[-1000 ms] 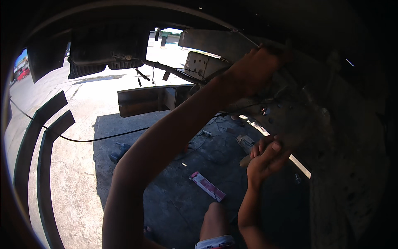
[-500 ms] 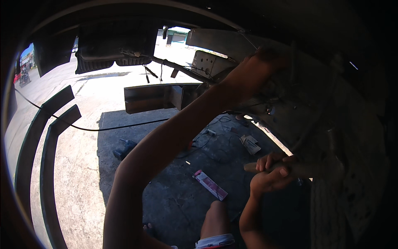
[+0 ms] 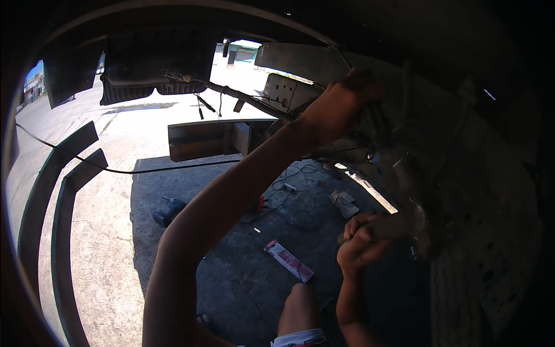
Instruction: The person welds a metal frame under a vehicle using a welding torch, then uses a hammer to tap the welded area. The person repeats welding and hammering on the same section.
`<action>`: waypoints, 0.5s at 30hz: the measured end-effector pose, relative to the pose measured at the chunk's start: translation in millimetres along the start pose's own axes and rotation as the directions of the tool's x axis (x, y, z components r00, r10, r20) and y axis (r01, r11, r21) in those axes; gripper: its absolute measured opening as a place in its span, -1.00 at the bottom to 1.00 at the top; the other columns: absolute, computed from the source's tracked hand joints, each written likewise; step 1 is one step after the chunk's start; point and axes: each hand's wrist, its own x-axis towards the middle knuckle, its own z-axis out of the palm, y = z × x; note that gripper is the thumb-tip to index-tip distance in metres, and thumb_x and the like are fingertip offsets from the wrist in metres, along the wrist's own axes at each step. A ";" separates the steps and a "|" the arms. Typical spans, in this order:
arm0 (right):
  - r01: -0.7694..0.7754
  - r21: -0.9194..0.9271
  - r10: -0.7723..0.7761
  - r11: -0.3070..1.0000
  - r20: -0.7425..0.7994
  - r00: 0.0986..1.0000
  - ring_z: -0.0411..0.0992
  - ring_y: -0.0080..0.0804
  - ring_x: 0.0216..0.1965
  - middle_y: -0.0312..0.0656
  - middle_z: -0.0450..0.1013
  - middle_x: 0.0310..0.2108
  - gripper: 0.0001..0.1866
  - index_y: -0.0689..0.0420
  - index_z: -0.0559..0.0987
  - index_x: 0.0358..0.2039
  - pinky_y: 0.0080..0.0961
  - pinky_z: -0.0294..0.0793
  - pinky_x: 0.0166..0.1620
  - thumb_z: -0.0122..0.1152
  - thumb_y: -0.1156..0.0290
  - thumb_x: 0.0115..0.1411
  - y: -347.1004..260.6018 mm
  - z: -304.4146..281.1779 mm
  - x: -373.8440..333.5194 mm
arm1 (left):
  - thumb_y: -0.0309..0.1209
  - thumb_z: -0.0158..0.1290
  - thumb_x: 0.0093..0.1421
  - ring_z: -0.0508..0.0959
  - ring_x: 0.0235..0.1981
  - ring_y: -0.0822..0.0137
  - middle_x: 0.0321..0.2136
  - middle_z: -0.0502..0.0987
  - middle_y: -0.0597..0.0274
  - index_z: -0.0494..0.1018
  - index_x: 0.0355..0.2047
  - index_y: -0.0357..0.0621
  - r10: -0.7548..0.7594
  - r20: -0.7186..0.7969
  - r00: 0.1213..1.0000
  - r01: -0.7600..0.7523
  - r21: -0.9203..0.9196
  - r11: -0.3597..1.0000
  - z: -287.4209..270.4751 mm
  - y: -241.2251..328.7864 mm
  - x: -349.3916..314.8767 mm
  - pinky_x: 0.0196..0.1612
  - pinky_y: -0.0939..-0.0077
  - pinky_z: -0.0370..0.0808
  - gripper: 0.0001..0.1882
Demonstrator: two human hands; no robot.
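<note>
1. The left hand [image 3: 341, 104] was raised high and curled around a dark part of the grimy grey metal vehicle underbody [image 3: 404, 173], fingers pressed closed on it; what exactly it clutched was too dark to tell.
2. The right hand [image 3: 361, 243] sat lower, fingers wrapped tight around a dull grey tool handle [image 3: 393, 226] that ran right toward the shadowed metal; the tool's working end was hidden.
3. The work sat in the upper right, in deep shade, just beside the right hand and below the left.
4. Judgement: this looked like a tighten-or-loosen step. To do it well, keep the left hand braced as anchor, keep the tool square on the fitting, pull in short steady strokes, don't jerk. A slip could bang the knuckles on the metal.
5. On the oil-stained concrete ground [image 3: 243, 277] below lay a flat pink-and-white box [image 3: 289, 261], a dark power tool [image 3: 167, 211] and loose black cables [image 3: 289, 182], all well apart from both hands.
6. The person's bare knee [image 3: 300, 306] showed at the bottom edge.
7. Two dark curved metal strips [image 3: 58, 191] lay on the sunlit pavement at left; a rusty brown steel beam [image 3: 214, 139] hung across the middle.
</note>
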 end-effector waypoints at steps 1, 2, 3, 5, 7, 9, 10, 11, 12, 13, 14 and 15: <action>0.040 0.012 -0.039 0.999 -0.033 0.999 0.24 -0.63 -0.58 -0.23 0.29 -0.47 -0.44 0.22 0.24 -0.17 -0.70 0.28 -0.56 -0.01 -0.13 0.44 4.1 0.9 1.4 | -0.65 0.31 -0.11 0.50 0.20 -0.14 -0.01 0.57 -0.02 0.52 -0.08 -0.19 0.018 -0.012 1.000 -0.019 -0.004 1.000 -0.8 -0.4 0.1 0.15 0.11 0.56 -0.49; 0.111 -0.025 -0.112 0.993 -0.018 0.994 0.24 -0.63 -0.57 -0.22 0.30 -0.47 -0.44 0.23 0.25 -0.16 -0.69 0.29 -0.55 -0.02 -0.12 0.45 7.9 2.6 2.5 | -0.67 0.29 -0.11 0.51 0.19 -0.14 -0.01 0.57 -0.01 0.52 -0.08 -0.19 0.019 -0.004 1.000 -0.019 0.002 1.000 -1.7 -1.7 0.4 0.15 0.11 0.56 -0.49; 0.206 -0.033 -0.206 0.978 0.009 0.979 0.25 -0.63 -0.57 -0.22 0.31 -0.47 -0.45 0.25 0.26 -0.15 -0.69 0.29 -0.55 -0.03 -0.10 0.46 13.5 3.2 8.0 | -0.69 0.27 -0.11 0.52 0.18 -0.13 0.00 0.57 -0.01 0.52 -0.08 -0.19 0.017 -0.007 1.000 -0.017 0.008 1.000 -2.2 -3.5 0.6 0.15 0.11 0.56 -0.49; 0.405 -0.027 -0.406 0.914 -0.075 0.911 0.25 -0.65 -0.58 -0.22 0.34 -0.49 -0.49 0.29 0.30 -0.14 -0.70 0.30 -0.54 -0.05 -0.02 0.49 22.6 8.9 15.9 | -0.72 0.23 -0.12 0.55 0.14 -0.12 -0.01 0.57 -0.02 0.53 -0.07 -0.19 -0.020 0.026 0.999 0.020 -0.007 1.000 -3.0 -9.7 0.5 0.13 0.13 0.57 -0.48; 0.160 -0.199 -0.158 0.967 0.025 0.987 0.24 -0.66 -0.58 -0.21 0.35 -0.49 -0.53 0.28 0.31 -0.13 -0.70 0.30 -0.54 -0.05 0.02 0.50 26.5 10.9 21.0 | -0.74 0.20 -0.13 0.58 0.10 -0.10 -0.01 0.57 -0.04 0.53 -0.05 -0.18 -0.068 0.019 0.998 0.068 0.018 0.998 -4.5 -19.3 -1.0 0.12 0.16 0.58 -0.46; -0.048 -0.226 0.060 0.973 0.046 0.997 0.22 -0.68 -0.60 -0.20 0.35 -0.48 -0.58 0.23 0.33 -0.14 -0.72 0.30 -0.55 -0.03 0.06 0.50 26.0 12.3 21.8 | -0.76 0.18 -0.14 0.60 0.06 -0.07 -0.02 0.56 -0.07 0.54 -0.04 -0.19 -0.163 0.035 0.986 0.160 0.085 0.983 -7.6 -30.9 -3.9 0.10 0.19 0.59 -0.44; 0.053 -0.144 -0.050 0.988 0.026 0.998 0.22 -0.67 -0.59 -0.21 0.34 -0.48 -0.58 0.22 0.32 -0.16 -0.72 0.29 -0.56 -0.03 0.05 0.50 24.0 11.2 20.2 | -0.77 0.18 -0.14 0.61 0.06 -0.07 -0.03 0.57 -0.07 0.54 -0.04 -0.19 -0.153 -0.002 0.988 0.153 0.013 0.988 -8.9 -35.4 -7.2 0.10 0.19 0.59 -0.43; 0.116 -0.037 -0.116 0.993 -0.008 0.993 0.22 -0.66 -0.59 -0.21 0.33 -0.48 -0.58 0.21 0.31 -0.17 -0.73 0.29 -0.56 -0.03 0.03 0.50 22.2 11.4 17.3 | -0.78 0.18 -0.15 0.61 0.06 -0.06 -0.03 0.57 -0.06 0.54 -0.03 -0.18 -0.175 -0.005 0.985 0.175 -0.040 0.984 -10.5 -39.3 -10.0 0.10 0.19 0.59 -0.42; 0.215 0.080 -0.211 0.973 -0.055 0.976 0.22 -0.66 -0.59 -0.22 0.33 -0.48 -0.58 0.20 0.31 -0.18 -0.73 0.29 -0.56 -0.03 0.02 0.49 20.1 9.5 14.3 | -0.78 0.18 -0.16 0.61 0.05 -0.06 -0.03 0.57 -0.06 0.54 -0.03 -0.18 -0.273 0.022 0.962 0.274 -0.086 0.958 -11.8 -42.2 -13.1 0.10 0.19 0.59 -0.41; 0.267 0.082 -0.257 0.960 -0.120 0.959 0.22 -0.64 -0.60 -0.25 0.29 -0.50 -0.56 0.18 0.29 -0.25 -0.71 0.28 -0.57 -0.04 0.00 0.49 19.0 10.2 10.6 | -0.81 0.18 -0.17 0.58 0.12 -0.07 -0.01 0.58 0.01 0.53 -0.04 -0.19 -0.195 0.007 0.981 0.195 -0.015 0.981 -10.2 -41.1 -17.9 0.13 0.16 0.58 -0.40; 0.208 0.059 -0.200 0.976 -0.120 0.972 0.21 -0.64 -0.60 -0.25 0.29 -0.51 -0.56 0.18 0.28 -0.24 -0.71 0.27 -0.58 -0.04 -0.01 0.49 18.3 8.7 8.1 | -0.78 0.21 -0.18 0.56 0.14 -0.08 -0.01 0.58 0.03 0.53 -0.04 -0.19 -0.133 -0.020 0.991 0.133 0.009 0.991 -9.6 -39.8 -21.2 0.15 0.14 0.57 -0.41; 0.183 0.039 -0.179 0.982 -0.096 0.979 0.20 -0.64 -0.60 -0.26 0.28 -0.51 -0.55 0.18 0.28 -0.23 -0.70 0.26 -0.58 -0.05 -0.01 0.49 18.2 8.6 5.2 | -0.75 0.24 -0.19 0.55 0.16 -0.10 0.00 0.58 0.04 0.53 -0.05 -0.20 -0.119 -0.025 0.993 0.120 0.027 0.992 -7.6 -36.4 -23.9 0.17 0.12 0.56 -0.41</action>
